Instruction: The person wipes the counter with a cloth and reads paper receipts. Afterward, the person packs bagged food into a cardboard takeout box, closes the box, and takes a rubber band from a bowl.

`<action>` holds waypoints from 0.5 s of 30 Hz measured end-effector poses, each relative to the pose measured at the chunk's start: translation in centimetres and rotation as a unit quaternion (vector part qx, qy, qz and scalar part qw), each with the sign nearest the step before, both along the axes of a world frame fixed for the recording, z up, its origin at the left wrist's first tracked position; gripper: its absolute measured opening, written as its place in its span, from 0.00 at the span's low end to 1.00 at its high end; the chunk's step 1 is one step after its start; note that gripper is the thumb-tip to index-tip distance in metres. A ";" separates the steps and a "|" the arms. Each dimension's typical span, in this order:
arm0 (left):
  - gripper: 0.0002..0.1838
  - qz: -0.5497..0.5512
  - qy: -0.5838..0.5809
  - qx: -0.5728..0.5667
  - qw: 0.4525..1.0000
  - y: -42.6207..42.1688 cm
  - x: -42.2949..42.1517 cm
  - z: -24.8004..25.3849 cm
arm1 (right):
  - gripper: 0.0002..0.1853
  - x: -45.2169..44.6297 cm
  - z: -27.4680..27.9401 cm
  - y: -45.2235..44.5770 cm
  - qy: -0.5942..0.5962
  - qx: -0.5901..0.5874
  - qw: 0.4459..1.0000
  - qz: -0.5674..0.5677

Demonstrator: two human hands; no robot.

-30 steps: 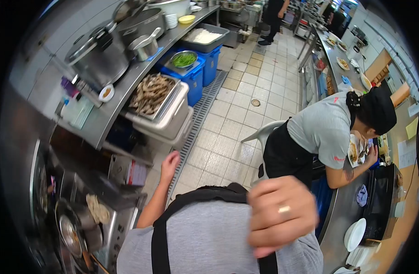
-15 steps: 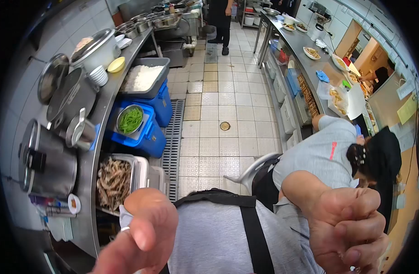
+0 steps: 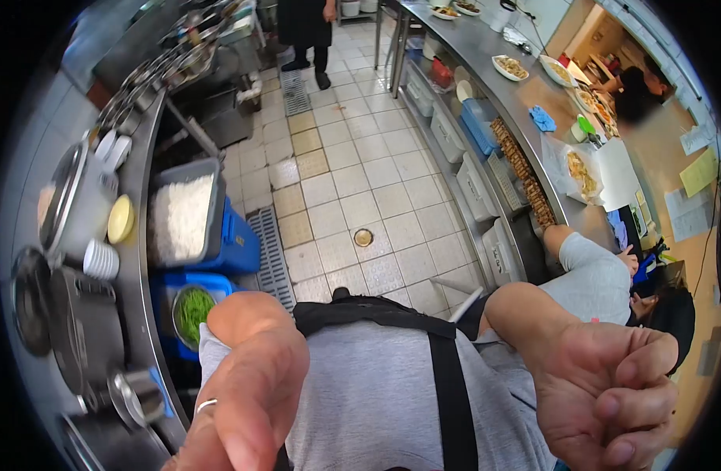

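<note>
My left hand [image 3: 254, 385] is raised close to the camera at the lower left, a ring on one finger. Its fingers stretch toward the lower edge, where the tips are cut off, and I see nothing held. At the lower right, my right hand [image 3: 608, 392] is up with the palm side showing. Its fingers curl loosely inward around nothing visible. Between both hands lies my grey shirt [image 3: 360, 385] with a black strap [image 3: 453, 392]. Beyond my left wrist sits a bowl of cut green vegetables [image 3: 192, 314] on a blue bin.
A tub of white rice-like food [image 3: 184, 216] stands by the left steel counter [image 3: 144, 314], which holds pots [image 3: 86, 330]. Right, a co-worker in grey [image 3: 604, 279] is near skewers [image 3: 521, 169] and plated food [image 3: 580, 173]. Another person [image 3: 305, 31] stands ahead on the tiled floor [image 3: 353, 180].
The view has tilted and swung, so the counters and floor appear shifted. Both hands stay raised; my right fingers look slightly less tightly curled. The seated co-worker's arms show more.
</note>
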State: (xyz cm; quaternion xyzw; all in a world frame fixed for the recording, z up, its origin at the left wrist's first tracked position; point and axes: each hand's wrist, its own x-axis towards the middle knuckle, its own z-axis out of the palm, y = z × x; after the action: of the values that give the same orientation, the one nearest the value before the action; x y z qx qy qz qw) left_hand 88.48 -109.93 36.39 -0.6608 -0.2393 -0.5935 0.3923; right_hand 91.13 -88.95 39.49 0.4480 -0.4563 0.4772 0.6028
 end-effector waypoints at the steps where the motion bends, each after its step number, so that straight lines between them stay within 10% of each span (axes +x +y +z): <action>1: 0.32 -0.014 0.002 0.005 1.000 -0.1 -2.5 0.3 | 0.13 -1.8 0.0 -0.2 0.000 -0.005 1.000 -0.019; 5: 0.31 -0.054 -0.018 0.034 0.998 0.8 -12.1 -0.1 | 0.13 -8.7 -0.1 0.5 -0.007 -0.025 0.995 -0.099; 10: 0.35 -0.037 -0.216 -0.207 0.954 3.4 -25.3 -2.5 | 0.12 -18.0 -2.7 4.9 -0.043 -0.052 0.976 -0.208; 15: 0.14 0.129 -0.389 -0.402 0.819 9.1 -39.0 -10.7 | 0.11 -26.5 -10.2 16.0 -0.344 0.024 0.874 -0.341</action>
State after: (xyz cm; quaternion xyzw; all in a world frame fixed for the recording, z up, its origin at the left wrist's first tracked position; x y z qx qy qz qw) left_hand 49.45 -100.81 25.67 -0.4369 -0.6721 -0.5966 0.0387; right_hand 64.60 -72.99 29.29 0.0862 -0.7706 0.3553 0.5220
